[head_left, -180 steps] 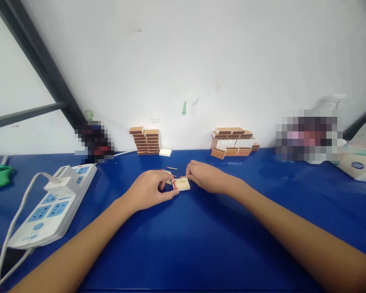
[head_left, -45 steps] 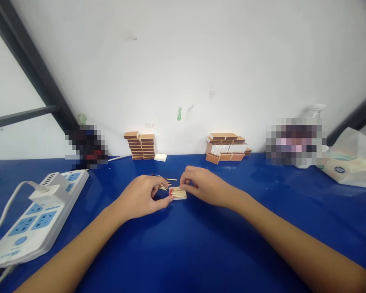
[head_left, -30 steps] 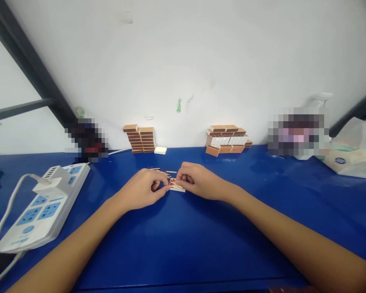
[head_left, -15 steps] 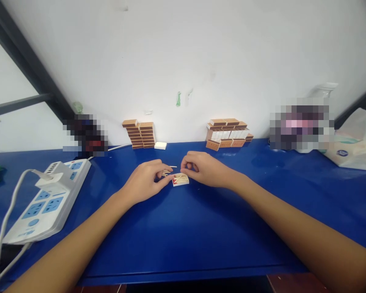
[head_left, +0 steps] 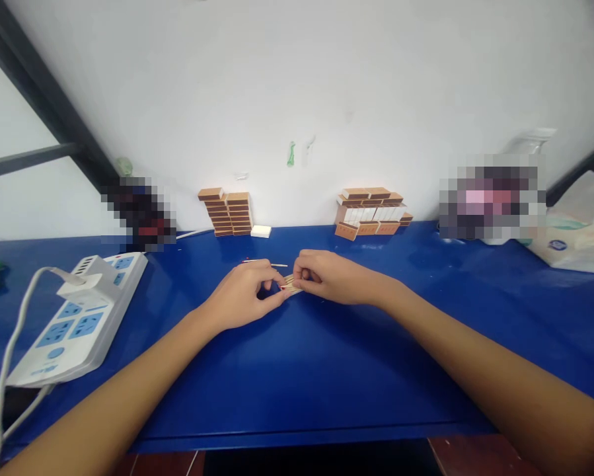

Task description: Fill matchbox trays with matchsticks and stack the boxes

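Between my two hands is a small bunch of matches with pale sticks and red heads toward the left. My left hand has its thumb and fingertips closed around the head end. The fingertips of my right hand pinch at the other end. The white matchbox tray beneath is mostly covered by fingers, so I cannot tell which matches lie inside it. A loose match rests on the blue table just beyond my left hand.
Matchboxes are stacked in a left pile and a right pile against the wall. A white tray sits beside the left pile. A power strip with a cable occupies the left, a tissue pack the right.
My right fingers have closed in from beside the tray onto the matches. My left fingertips have shifted right, over the tray. The tray, plain to see before, is now mostly hidden.
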Motion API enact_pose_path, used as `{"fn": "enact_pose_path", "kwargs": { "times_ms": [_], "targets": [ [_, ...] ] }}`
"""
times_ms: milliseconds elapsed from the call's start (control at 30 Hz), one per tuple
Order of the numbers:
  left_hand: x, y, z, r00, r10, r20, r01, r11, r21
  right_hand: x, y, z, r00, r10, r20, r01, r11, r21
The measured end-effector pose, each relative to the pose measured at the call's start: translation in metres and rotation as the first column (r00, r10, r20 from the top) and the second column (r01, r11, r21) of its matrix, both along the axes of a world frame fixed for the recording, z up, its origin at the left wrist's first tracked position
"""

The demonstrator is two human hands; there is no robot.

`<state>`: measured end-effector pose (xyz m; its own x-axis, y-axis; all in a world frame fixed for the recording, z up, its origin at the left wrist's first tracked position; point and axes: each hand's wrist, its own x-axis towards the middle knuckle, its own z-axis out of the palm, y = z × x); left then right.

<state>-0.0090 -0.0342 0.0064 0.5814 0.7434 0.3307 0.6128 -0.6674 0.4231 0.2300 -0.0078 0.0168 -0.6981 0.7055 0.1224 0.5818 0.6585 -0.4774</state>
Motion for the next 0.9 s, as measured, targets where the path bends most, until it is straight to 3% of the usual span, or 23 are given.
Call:
{"fn": "enact_pose_path", "kwargs": {
  "times_ms": [267, 433, 667, 900],
  "targets": [
    [-0.001, 0.0, -0.003, 0.998, 0.06, 0.017, -0.06, 0.998, 0.022, 0.009, 0.003, 0.009, 0.999, -0.01, 0.045, 0.009, 1.0, 0.028],
    [0.0, -0.001, -0.004, 0.993, 0.106, -0.054, -0.105, 0.994, 0.01, 0.003, -0.001, 0.008, 0.999, -0.01, 0.045, 0.01, 1.0, 0.008],
    [-0.001, 0.002, -0.002, 0.996, 0.084, -0.029, -0.084, 0.996, -0.023, -0.007, -0.004, 0.001, 1.0, -0.012, -0.022, 0.012, 1.0, 0.009],
    [-0.006, 0.006, 0.002, 0.998, 0.06, -0.036, -0.061, 0.997, -0.036, -0.005, -0.003, 0.003, 0.998, 0.063, -0.002, -0.063, 0.998, 0.028]
  ]
}}
